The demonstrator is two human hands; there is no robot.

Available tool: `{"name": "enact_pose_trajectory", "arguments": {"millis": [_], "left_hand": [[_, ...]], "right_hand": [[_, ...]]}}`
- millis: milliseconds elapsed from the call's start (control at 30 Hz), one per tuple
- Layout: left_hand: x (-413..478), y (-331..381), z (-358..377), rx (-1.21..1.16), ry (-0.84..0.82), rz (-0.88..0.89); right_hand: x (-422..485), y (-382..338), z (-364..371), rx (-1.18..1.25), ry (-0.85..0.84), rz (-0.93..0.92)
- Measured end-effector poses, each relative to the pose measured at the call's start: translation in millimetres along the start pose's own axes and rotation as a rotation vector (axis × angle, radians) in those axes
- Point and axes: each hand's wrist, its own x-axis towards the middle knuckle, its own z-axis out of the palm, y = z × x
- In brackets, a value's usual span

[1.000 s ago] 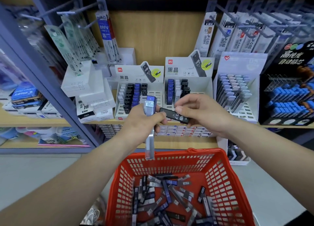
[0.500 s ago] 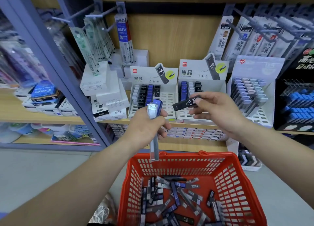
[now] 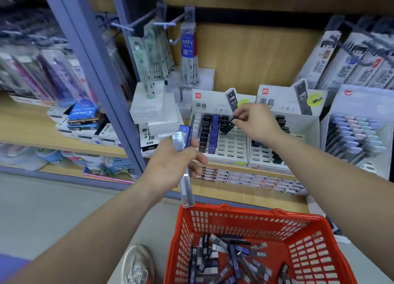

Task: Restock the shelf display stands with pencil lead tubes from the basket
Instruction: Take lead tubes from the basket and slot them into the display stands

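R hand [image 3: 253, 121] pinching a black HB 0.7 lead tube [image 3: 227, 125], tilted over the left white display stand [image 3: 210, 103]; L hand [image 3: 172, 162] wrapped round a clear tube [image 3: 186, 189] & a blue tube [image 3: 187, 134], above the red basket [image 3: 245, 217] w/ loose tubes inside

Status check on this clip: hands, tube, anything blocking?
Right hand pinches black tube, tip at left stand. Left hand grips spare tubes. Nothing blocking the slots.
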Motion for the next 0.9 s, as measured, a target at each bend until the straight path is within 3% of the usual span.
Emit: {"name": "enact_pose_trajectory", "arguments": {"millis": [500,767,900], "left_hand": [[3,8,-8,-0.033,0.01,0.057],[1,6,-8,-0.023,-0.002,0.068],[2,5,-8,-0.019,-0.007,0.076]], "right_hand": [[21,8,21,-0.233,-0.106,-0.089],[27,9,23,-0.151,-0.058,-0.061],[24,12,26,-0.203,-0.111,-0.078]]}}
